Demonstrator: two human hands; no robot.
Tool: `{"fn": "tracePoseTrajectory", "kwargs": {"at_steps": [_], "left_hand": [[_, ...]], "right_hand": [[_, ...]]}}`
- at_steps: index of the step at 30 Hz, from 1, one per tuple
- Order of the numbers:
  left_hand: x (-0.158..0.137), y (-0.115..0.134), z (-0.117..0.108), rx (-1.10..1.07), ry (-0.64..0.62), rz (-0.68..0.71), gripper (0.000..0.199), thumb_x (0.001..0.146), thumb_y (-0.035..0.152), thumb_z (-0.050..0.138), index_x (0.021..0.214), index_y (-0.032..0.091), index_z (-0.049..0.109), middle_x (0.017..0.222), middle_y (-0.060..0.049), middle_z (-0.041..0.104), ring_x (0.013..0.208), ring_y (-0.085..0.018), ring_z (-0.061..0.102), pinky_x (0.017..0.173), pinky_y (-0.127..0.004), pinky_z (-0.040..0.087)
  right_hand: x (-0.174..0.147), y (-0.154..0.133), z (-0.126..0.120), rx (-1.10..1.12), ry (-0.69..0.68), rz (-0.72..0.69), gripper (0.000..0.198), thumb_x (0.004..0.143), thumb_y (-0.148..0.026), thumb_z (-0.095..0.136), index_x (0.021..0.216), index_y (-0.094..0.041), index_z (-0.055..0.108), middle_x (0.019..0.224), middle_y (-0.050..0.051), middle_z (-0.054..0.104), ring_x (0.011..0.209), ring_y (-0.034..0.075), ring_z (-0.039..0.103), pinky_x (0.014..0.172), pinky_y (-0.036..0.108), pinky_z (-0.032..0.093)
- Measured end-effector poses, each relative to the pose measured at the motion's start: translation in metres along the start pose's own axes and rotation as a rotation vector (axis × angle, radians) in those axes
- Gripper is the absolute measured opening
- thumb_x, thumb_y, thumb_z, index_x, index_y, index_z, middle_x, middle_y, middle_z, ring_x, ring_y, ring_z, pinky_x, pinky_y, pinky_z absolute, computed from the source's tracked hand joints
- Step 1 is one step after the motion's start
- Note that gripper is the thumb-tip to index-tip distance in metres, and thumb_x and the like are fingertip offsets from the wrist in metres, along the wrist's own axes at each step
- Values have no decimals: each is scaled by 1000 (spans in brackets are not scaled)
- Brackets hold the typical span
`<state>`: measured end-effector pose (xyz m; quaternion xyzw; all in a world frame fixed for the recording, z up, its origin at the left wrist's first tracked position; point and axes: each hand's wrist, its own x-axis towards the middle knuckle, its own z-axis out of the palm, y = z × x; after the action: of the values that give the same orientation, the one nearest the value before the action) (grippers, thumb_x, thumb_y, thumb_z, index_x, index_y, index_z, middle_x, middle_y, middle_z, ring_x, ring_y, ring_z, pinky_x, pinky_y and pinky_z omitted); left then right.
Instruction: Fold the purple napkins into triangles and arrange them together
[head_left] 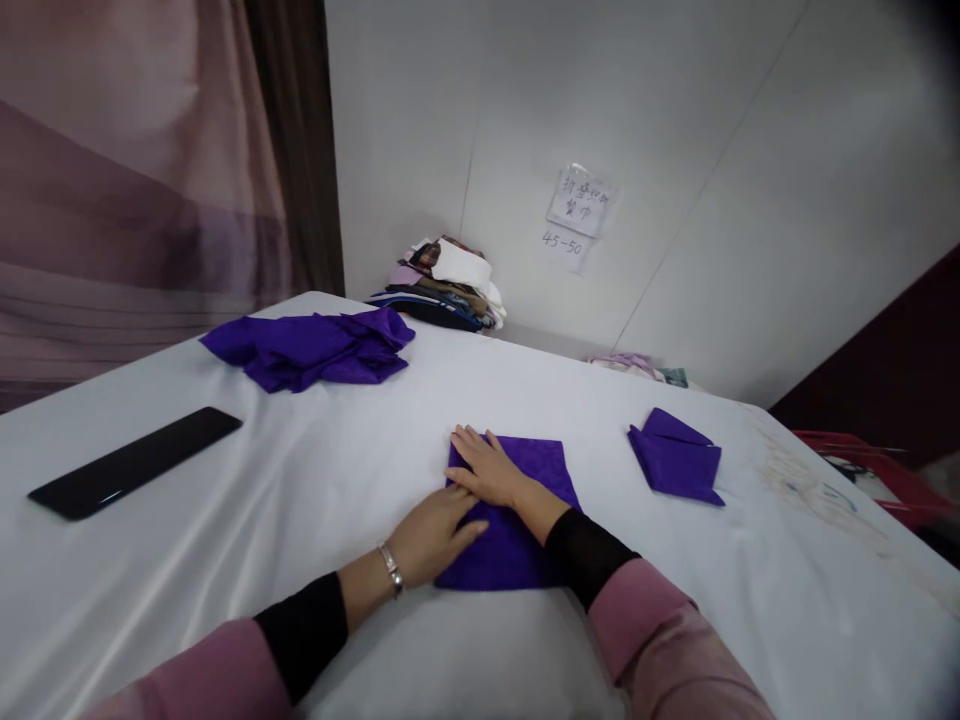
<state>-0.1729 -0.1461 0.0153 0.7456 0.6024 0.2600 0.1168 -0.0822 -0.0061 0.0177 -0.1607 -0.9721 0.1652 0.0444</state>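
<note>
A purple cloth napkin [517, 550], folded into a rough square, lies flat on the white-covered table in front of me. My right hand [486, 468] rests palm down on its upper left part, fingers stretched out toward the left edge. Just below it, my left hand [435, 535] lies along the napkin's left edge, its thumb on the cloth and its fingertips meeting the right hand. Both hands press on the cloth without gripping it. The left edge of the napkin is partly hidden under my hands.
A loose heap of purple cloth [307, 348] lies at the back left, above a glossy black strip-shaped board [139, 462]. To the right sits a folded purple napkin [679, 465]. Behind the table's far edge are a pile of clothes [442, 285] and a wall with paper signs [577, 205].
</note>
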Motion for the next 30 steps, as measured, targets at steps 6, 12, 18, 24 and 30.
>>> {"fn": "tracePoseTrajectory", "kwargs": {"at_steps": [6, 12, 18, 24, 30], "left_hand": [[42, -37, -8, 263, 133, -118, 36, 85, 23, 40, 117, 14, 54, 129, -14, 53, 124, -26, 43, 105, -46, 31], [58, -56, 14, 397, -10, -202, 50, 85, 35, 41, 128, 11, 45, 140, -17, 39, 131, -29, 33, 105, -48, 28], [55, -52, 13, 446, -36, -223, 53, 88, 42, 34, 131, 12, 42, 143, -16, 35, 134, -26, 28, 106, -48, 23], [55, -51, 14, 414, -40, -232, 53, 89, 42, 34, 132, 13, 40, 144, -15, 33, 135, -26, 26, 106, -53, 20], [60, -55, 1, 265, -111, -298, 58, 89, 45, 29, 136, 13, 33, 147, -14, 27, 136, -26, 21, 108, -52, 17]], "right_hand": [[-16, 12, -6, 14, 102, 178, 69, 91, -57, 20, 141, -11, 25, 147, 14, 23, 138, 24, 14, 110, 49, 5], [-24, 22, 4, -35, 74, 192, 72, 89, -61, 22, 141, -11, 25, 146, 15, 26, 137, 25, 17, 110, 48, 5], [-52, 57, -1, -79, 115, 297, 70, 90, -60, 22, 142, -14, 24, 146, 13, 27, 136, 23, 18, 109, 49, 1], [-94, 98, -13, -52, 137, 546, 68, 90, -58, 27, 142, -14, 24, 146, 13, 27, 137, 24, 17, 109, 51, 0], [-139, 96, -22, 132, 367, 711, 63, 90, -51, 31, 139, -11, 30, 146, 15, 26, 137, 25, 17, 109, 49, 11]]}}
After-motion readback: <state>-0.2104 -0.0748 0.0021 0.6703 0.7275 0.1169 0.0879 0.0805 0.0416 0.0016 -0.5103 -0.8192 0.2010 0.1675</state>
